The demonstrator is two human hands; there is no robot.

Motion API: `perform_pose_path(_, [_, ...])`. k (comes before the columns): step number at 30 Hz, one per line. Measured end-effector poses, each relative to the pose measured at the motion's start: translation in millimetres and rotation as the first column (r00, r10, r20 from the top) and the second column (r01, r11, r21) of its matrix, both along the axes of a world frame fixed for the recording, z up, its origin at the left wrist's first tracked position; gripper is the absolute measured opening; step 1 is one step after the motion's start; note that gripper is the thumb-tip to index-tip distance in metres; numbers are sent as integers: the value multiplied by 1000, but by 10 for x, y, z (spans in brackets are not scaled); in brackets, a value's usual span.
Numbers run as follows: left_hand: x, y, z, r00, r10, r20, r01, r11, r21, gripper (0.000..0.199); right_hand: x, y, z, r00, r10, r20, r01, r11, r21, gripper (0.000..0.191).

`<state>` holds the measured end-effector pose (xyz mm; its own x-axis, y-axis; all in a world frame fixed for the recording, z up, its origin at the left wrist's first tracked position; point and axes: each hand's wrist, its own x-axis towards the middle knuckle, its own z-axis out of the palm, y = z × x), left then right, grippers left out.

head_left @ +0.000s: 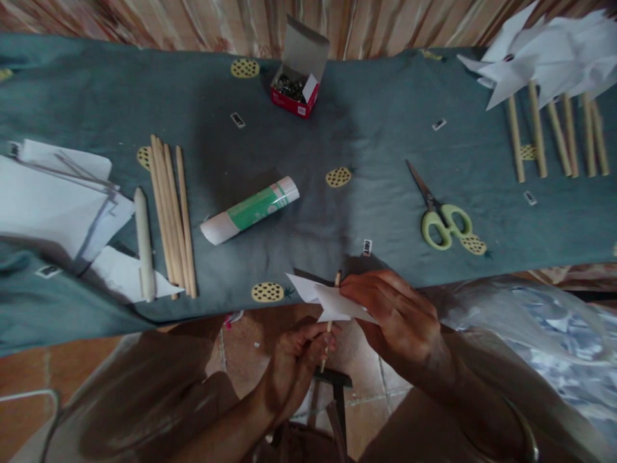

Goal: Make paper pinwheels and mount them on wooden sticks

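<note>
Just off the table's front edge, my left hand (303, 350) is closed around a thin wooden stick (330, 326). A folded white paper pinwheel (332, 302) sits across the upper part of that stick, whose dark tip shows above the paper. My right hand (398, 312) grips the pinwheel from the right side, its fingers curled over the paper. The fastening between pinwheel and stick is hidden by paper and fingers. Green-handled scissors (446, 225) lie beyond my right hand, and a glue stick (250, 211) with a green label lies beyond my left.
On the green cloth (385, 128) stands an open red box (294, 96) of small metal pieces. Several wooden sticks (173, 218), a pale marker-like rod (143, 244) and paper sheets (48, 199) lie left. Finished-looking pinwheels (544, 58) lie far right. A plastic bag (554, 341) is at right.
</note>
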<state>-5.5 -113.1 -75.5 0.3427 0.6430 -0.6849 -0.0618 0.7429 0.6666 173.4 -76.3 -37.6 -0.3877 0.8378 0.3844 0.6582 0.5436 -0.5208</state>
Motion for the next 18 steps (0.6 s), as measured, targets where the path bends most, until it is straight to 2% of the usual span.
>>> perform_pose_path(18, [-20, -38, -28, 999, -5, 33, 4, 1000, 13, 30, -3, 14, 5, 1000, 0, -2, 0, 1000, -2, 23])
